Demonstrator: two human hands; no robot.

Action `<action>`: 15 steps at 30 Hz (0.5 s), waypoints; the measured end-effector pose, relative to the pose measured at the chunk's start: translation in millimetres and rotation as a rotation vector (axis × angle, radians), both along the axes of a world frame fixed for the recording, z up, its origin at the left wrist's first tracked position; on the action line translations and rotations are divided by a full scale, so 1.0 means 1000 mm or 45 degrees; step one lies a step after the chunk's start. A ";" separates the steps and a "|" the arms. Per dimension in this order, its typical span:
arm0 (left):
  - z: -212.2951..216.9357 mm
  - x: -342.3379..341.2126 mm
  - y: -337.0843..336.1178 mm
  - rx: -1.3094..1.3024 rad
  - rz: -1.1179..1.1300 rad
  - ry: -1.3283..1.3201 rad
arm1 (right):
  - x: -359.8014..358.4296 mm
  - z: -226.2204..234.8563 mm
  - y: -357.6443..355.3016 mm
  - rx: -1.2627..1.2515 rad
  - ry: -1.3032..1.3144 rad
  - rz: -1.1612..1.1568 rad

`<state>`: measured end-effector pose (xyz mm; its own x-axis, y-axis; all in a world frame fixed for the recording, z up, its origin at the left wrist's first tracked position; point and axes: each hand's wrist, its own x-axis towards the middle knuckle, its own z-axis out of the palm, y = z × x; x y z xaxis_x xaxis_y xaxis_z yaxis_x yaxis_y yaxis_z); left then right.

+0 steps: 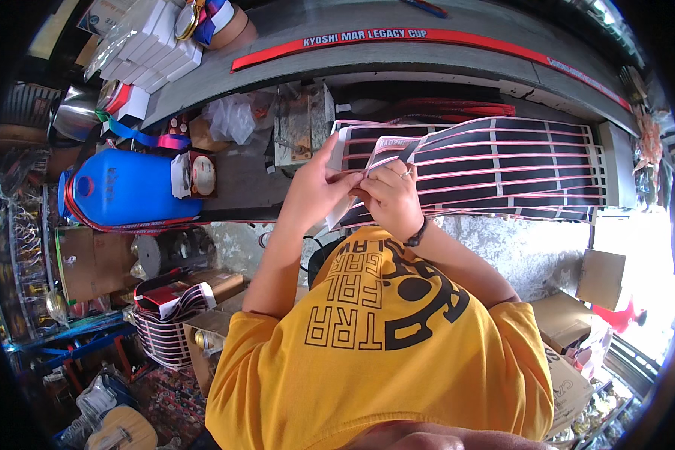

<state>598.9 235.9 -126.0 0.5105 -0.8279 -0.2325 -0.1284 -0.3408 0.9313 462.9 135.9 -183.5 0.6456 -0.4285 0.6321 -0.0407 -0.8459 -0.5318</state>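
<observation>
A long printed sheet (517,161), black with rows of red and white lines, lies across the bench in front of me. Its left end is folded back, and a loose strip curls up there. My left hand (315,189) grips this end, thumb pressed inward and index finger pointing away along the pale edge. Close against it, my right hand (391,196) pinches the curled part with bent fingers; a ring and a dark wristband show on it. The fingertips of both hands nearly meet, and exactly what lies between them is partly hidden.
A red lanyard ribbon (397,35) stretches along the raised grey shelf (277,82). At left stand a blue plastic jug (131,186) and stacked white boxes (154,45). A worn metal block (304,124) and a clear plastic bag (232,118) sit beyond my left hand.
</observation>
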 end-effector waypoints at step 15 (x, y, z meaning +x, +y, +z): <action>0.018 0.018 -0.016 0.140 -0.164 -0.609 | -0.006 0.001 -0.004 0.107 -0.054 0.034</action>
<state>616.7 219.5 -107.6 0.4761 -0.8751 -0.0866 -0.5796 -0.3864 0.7175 456.9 131.9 -182.1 0.6311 -0.4642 0.6215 0.0055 -0.7985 -0.6020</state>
